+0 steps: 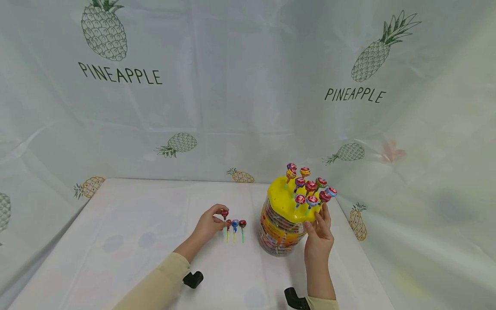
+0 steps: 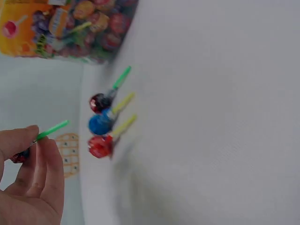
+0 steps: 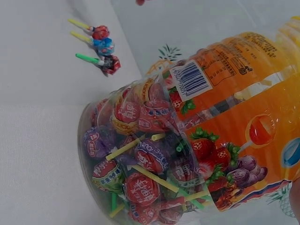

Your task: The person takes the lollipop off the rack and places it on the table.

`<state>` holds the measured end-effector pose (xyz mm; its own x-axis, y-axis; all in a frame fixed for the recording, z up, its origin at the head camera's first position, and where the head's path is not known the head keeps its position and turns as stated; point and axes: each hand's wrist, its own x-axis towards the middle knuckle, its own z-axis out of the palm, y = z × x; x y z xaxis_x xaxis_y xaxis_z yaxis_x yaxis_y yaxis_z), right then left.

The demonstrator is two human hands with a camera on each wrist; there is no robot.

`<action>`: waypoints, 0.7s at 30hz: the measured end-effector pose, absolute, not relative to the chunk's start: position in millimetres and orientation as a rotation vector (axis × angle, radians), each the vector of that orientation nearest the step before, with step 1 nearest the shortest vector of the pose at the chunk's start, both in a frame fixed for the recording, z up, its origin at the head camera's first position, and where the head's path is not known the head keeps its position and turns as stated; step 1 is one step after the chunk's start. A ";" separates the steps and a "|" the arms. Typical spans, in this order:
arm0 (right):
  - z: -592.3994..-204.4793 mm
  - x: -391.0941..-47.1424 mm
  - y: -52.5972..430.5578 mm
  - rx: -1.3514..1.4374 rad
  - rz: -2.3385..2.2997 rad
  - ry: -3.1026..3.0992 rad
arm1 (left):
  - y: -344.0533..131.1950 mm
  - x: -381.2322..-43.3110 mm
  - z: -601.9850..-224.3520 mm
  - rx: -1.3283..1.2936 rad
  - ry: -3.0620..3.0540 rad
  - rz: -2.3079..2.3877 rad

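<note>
My left hand pinches a dark red lollipop with a green stick, held above the table. In the left wrist view that stick pokes out past the thumb and fingers. Just to its right lie three wrapped lollipops in a row: a red one, a blue one and a dark red one. My right hand holds the upper right side of a clear plastic candy jar, which leans slightly. Several lollipops stand upright in its yellow lid. More wrapped lollipops fill the jar.
A white-covered table carries the jar and the loose lollipops. Behind it hangs a pale curtain printed with pineapples, which also runs along the right side. Black wrist mounts sit on both of my forearms.
</note>
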<state>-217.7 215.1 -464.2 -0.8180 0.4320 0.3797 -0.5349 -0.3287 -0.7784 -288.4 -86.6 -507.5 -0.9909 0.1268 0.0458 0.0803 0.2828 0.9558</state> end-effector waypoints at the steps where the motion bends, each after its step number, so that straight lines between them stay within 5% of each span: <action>1: -464.1 -217.8 215.0 0.136 2.163 -1.321 | -87.9 -289.3 -510.2 0.198 2.494 1.830; 21: -462.3 -216.8 213.2 0.116 2.157 -1.321 | -102.0 -302.8 -545.5 0.251 2.679 1.446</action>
